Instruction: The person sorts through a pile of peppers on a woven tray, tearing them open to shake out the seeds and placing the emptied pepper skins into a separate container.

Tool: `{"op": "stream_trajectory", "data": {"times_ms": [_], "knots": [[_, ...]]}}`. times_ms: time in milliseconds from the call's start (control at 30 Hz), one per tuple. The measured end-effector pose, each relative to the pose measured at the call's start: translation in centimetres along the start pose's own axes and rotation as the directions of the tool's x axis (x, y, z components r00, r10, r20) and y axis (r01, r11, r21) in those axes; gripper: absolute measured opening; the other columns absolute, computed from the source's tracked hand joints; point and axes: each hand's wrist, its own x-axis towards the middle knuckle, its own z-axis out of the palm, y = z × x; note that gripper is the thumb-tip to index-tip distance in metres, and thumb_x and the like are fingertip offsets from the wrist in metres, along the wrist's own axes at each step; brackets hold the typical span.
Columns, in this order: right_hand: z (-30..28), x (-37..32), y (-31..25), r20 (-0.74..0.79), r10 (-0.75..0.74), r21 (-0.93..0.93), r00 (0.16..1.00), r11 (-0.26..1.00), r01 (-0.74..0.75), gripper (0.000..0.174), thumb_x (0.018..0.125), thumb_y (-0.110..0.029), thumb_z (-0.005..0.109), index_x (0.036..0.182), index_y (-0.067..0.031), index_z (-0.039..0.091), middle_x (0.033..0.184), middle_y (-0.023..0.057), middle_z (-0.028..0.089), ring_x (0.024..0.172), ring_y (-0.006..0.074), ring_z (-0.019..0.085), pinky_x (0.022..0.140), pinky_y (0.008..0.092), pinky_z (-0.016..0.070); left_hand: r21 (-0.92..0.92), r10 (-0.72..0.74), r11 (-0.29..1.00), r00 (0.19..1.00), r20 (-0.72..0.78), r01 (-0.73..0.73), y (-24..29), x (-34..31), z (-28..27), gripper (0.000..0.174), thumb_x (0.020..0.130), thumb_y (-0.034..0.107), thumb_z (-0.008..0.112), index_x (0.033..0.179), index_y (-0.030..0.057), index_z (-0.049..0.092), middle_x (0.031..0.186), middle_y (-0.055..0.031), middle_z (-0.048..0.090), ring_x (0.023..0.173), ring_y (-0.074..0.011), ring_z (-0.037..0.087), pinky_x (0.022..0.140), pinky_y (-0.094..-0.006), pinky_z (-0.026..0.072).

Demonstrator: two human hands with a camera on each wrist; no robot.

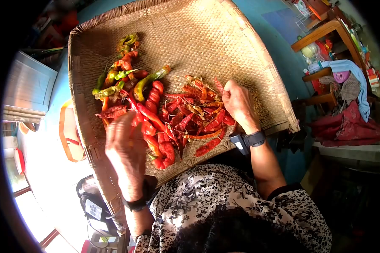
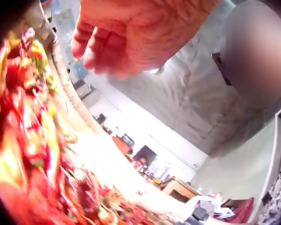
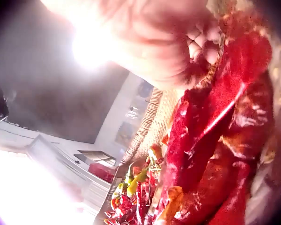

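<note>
A wide woven bamboo tray [image 1: 223, 46] holds two heaps of chili peppers. Plump fresh red and green peppers [image 1: 150, 111] lie on the left side; wrinkled dried red chilies [image 1: 194, 111] are spread to their right. My left hand [image 1: 124, 154], blurred in the head view, hovers over the left edge of the fresh heap. Its fingers [image 2: 100, 49] bend loosely with nothing between them. Beside the dried heap, my right hand [image 1: 239, 103] has curled fingers, with a dried red chili [image 1: 218, 85] at the thumb. In the right wrist view, large red chilies [image 3: 220, 117] lie close below that hand.
Loose seeds [image 1: 259, 105] are scattered on the tray right of my right hand. An orange-edged flip-flop [image 1: 69, 133] lies on the floor at left. A wooden chair [image 1: 325, 80] draped with cloths stands at right. My patterned top [image 1: 207, 194] meets the tray's near edge.
</note>
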Motion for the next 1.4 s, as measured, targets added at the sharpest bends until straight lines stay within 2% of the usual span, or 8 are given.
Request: {"op": "stream_trajectory", "data": {"times_ms": [233, 400, 667, 733, 800, 933, 967, 1400], "knots": [[-4.0, -3.5, -4.4, -0.059, -0.056, 0.597, 0.997, 0.798, 0.081, 0.008, 0.085, -0.001, 0.057, 0.089, -0.006, 0.052, 0.071, 0.003, 0.057, 0.056, 0.0092, 0.054, 0.044, 0.0217, 0.0435, -0.52, -0.073, 0.773, 0.865, 0.496, 0.363, 4.1, -2.2, 4.1, 0.026, 0.088, 0.012, 0.063, 0.111, -0.0004, 0.061, 0.093, -0.0117, 0.067, 0.085, -0.0169, 0.065, 0.076, -0.0285, 0.0509], [-3.3, -6.2, -8.2, 0.12, -0.23, 0.682, 0.966, 0.726, 0.088, 0.017, 0.08, 0.003, 0.061, 0.094, -0.0034, 0.052, 0.076, 0.0117, 0.057, 0.063, 0.0231, 0.06, 0.055, 0.0321, 0.0481, -0.734, -0.07, 0.238, 0.766, 0.639, 0.635, 3.2, -3.2, 5.5, 0.013, 0.092, 0.013, 0.06, 0.092, 0.0, 0.06, 0.08, 0.0006, 0.061, 0.071, -0.0075, 0.055, 0.065, -0.0223, 0.0468], [-0.6, -1.3, -3.4, -0.103, -0.289, 0.143, 0.952, 0.943, 0.302, 0.021, 0.088, -0.018, 0.061, 0.097, -0.0008, 0.053, 0.078, 0.01, 0.056, 0.068, 0.0212, 0.053, 0.059, 0.034, 0.0472, -0.904, -0.515, 0.367, 0.857, -0.001, 0.22, -5.3, 2.0, -1.2, 0.017, 0.094, 0.019, 0.055, 0.084, 0.008, 0.061, 0.072, 0.0019, 0.06, 0.065, -0.0062, 0.054, 0.058, -0.0191, 0.0418], [-0.2, -0.1, -2.7, 0.083, -0.206, 0.018, 0.975, 0.979, 0.205, 0.031, 0.083, -0.015, 0.065, 0.108, -0.0006, 0.052, 0.088, 0.015, 0.058, 0.079, 0.0276, 0.057, 0.07, 0.0393, 0.0469, -0.518, -0.475, 0.765, 0.879, -0.052, 0.383, -8.6, 3.0, -5.5, 0.021, 0.097, 0.024, 0.049, 0.097, 0.0052, 0.059, 0.092, -0.0038, 0.064, 0.074, -0.0085, 0.056, 0.068, -0.0201, 0.0454], [0.4, 0.7, -2.9, 0.091, -0.193, -0.06, 0.977, 0.978, 0.198, 0.034, 0.081, -0.019, 0.068, 0.105, -0.0002, 0.053, 0.089, 0.0165, 0.058, 0.081, 0.0321, 0.058, 0.07, 0.0421, 0.0466, -0.816, -0.48, 0.566, 0.852, -0.209, 0.119, -16.3, 4.1, -6.0, 0.032, 0.098, 0.026, 0.044, 0.117, 0.0005, 0.051, 0.116, -0.0098, 0.058, 0.091, -0.0117, 0.057, 0.082, -0.0225, 0.0461], [1.0, 1.4, -3.6, 0.234, -0.052, -0.05, 0.971, 0.997, 0.066, 0.032, 0.078, -0.02, 0.07, 0.098, -0.0006, 0.054, 0.089, 0.0167, 0.059, 0.082, 0.0346, 0.058, 0.071, 0.0441, 0.0462, -0.96, -0.614, 0.182, 0.787, 0.057, 0.211, -20.3, 2.9, -6.6, 0.04, 0.099, 0.021, 0.041, 0.131, -0.0028, 0.039, 0.133, -0.017, 0.046, 0.116, -0.0174, 0.049, 0.093, -0.0273, 0.0436], [1.5, 1.6, -3.4, 0.223, -0.041, -0.032, 0.974, 0.998, 0.049, 0.03, 0.078, -0.02, 0.07, 0.095, -0.0015, 0.053, 0.088, 0.0161, 0.059, 0.082, 0.0339, 0.059, 0.071, 0.0437, 0.0462, -0.812, -0.467, 0.533, 0.883, -0.049, 0.237, -19.0, 2.4, -5.2, 0.041, 0.097, 0.018, 0.044, 0.132, -0.0026, 0.037, 0.136, -0.0177, 0.042, 0.116, -0.0177, 0.049, 0.094, -0.0272, 0.0433], [-1.0, -1.9, -2.8, 0.074, 0.088, 0.776, 0.993, 0.621, -0.112, 0.024, 0.078, -0.005, 0.068, 0.097, -0.0017, 0.054, 0.074, 0.0018, 0.052, 0.064, 0.0081, 0.05, 0.055, 0.0232, 0.0447, -0.703, -0.09, 0.537, 0.86, 0.502, 0.466, 2.6, -0.8, 5.1, 0.029, 0.091, 0.008, 0.058, 0.119, 0.0021, 0.057, 0.106, -0.0057, 0.063, 0.09, -0.0106, 0.06, 0.075, -0.0245, 0.0518]]}}
